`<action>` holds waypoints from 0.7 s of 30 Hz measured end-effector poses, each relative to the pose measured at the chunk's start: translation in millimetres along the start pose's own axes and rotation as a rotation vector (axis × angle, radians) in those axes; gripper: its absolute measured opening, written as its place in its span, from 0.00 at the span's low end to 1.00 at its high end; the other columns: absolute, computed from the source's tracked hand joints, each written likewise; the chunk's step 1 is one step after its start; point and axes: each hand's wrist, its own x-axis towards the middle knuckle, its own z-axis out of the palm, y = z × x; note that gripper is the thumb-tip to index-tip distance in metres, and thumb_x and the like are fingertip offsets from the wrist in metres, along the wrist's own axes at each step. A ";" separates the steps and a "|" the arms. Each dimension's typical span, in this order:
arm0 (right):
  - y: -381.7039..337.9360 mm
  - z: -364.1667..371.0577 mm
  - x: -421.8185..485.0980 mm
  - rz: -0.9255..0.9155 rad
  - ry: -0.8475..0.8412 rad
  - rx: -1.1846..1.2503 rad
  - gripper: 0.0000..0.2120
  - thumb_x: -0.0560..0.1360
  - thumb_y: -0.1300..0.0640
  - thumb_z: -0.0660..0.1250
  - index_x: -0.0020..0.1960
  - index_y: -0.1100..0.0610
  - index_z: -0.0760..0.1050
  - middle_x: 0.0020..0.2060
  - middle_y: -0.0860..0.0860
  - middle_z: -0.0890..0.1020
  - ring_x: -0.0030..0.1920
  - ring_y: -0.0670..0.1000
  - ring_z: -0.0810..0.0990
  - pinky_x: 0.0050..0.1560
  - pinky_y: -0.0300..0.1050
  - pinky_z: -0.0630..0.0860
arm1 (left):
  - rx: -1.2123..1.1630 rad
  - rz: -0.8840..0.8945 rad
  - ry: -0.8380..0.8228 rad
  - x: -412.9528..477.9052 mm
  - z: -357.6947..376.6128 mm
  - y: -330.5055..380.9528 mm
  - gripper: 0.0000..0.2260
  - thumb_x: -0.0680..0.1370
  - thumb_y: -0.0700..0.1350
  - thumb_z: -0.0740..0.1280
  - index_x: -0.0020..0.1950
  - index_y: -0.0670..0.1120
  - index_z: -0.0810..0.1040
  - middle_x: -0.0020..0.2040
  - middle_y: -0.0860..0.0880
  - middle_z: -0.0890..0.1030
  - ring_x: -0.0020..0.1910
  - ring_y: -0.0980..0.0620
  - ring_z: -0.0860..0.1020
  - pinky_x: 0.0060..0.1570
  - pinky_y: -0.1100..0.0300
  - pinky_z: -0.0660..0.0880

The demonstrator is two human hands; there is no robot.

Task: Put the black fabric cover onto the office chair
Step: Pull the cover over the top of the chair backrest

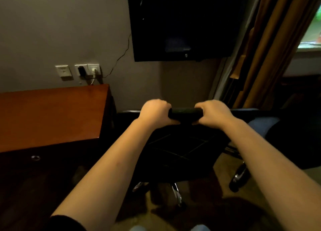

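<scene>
The office chair stands in front of me, seen from behind, with a black backrest and chrome legs on castors. Black fabric, the cover, lies over the top edge of the backrest. My left hand grips that top edge on the left, fingers curled over the far side and thumb on the near side. My right hand grips it the same way on the right. The dark light hides how far down the backrest the cover reaches.
A brown wooden desk stands to the left, against a grey wall with sockets. A black television hangs on the wall above the chair. Brown curtains hang at the right. A blue seat cushion shows past my right arm.
</scene>
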 end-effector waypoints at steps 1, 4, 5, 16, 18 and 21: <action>-3.0 4.5 -6.4 -0.031 0.064 -0.029 0.12 0.69 0.43 0.73 0.48 0.48 0.77 0.39 0.47 0.79 0.45 0.52 0.79 0.38 0.43 0.68 | 0.020 -0.017 0.042 -10.0 1.4 3.8 0.21 0.71 0.67 0.67 0.44 0.49 0.77 0.41 0.49 0.78 0.44 0.46 0.79 0.39 0.57 0.70; -13.0 12.2 -29.4 -0.086 0.155 -0.037 0.12 0.68 0.42 0.73 0.43 0.46 0.74 0.35 0.46 0.76 0.42 0.53 0.76 0.37 0.44 0.67 | 0.056 -0.063 0.117 -39.2 2.7 16.3 0.22 0.70 0.68 0.67 0.42 0.49 0.74 0.36 0.52 0.74 0.40 0.47 0.77 0.37 0.57 0.72; -15.6 12.9 -36.4 -0.095 0.154 -0.025 0.12 0.67 0.42 0.74 0.40 0.46 0.73 0.33 0.45 0.74 0.40 0.52 0.75 0.35 0.44 0.66 | 0.060 -0.073 0.125 -48.5 1.6 20.8 0.22 0.70 0.69 0.67 0.41 0.49 0.74 0.35 0.52 0.74 0.39 0.48 0.77 0.36 0.57 0.71; -53.6 14.3 -78.1 -0.176 0.169 0.037 0.14 0.67 0.44 0.74 0.47 0.50 0.78 0.37 0.47 0.77 0.40 0.50 0.75 0.37 0.43 0.69 | 0.047 -0.160 0.160 -122.4 -12.5 25.2 0.22 0.69 0.70 0.66 0.34 0.51 0.71 0.31 0.54 0.73 0.33 0.50 0.76 0.33 0.57 0.72; -56.8 15.0 -78.0 -0.179 0.170 0.042 0.15 0.67 0.44 0.74 0.48 0.51 0.78 0.39 0.48 0.79 0.40 0.50 0.76 0.36 0.43 0.70 | 0.020 -0.163 0.172 -124.2 -12.3 21.4 0.22 0.69 0.70 0.66 0.34 0.51 0.71 0.31 0.54 0.74 0.32 0.52 0.76 0.32 0.58 0.71; -52.9 15.7 -82.2 -0.170 0.176 0.039 0.15 0.68 0.42 0.74 0.46 0.50 0.77 0.36 0.46 0.77 0.39 0.49 0.76 0.31 0.42 0.67 | 0.014 -0.144 0.174 -123.3 -11.3 23.4 0.22 0.70 0.69 0.66 0.32 0.53 0.69 0.30 0.55 0.74 0.30 0.55 0.74 0.31 0.59 0.72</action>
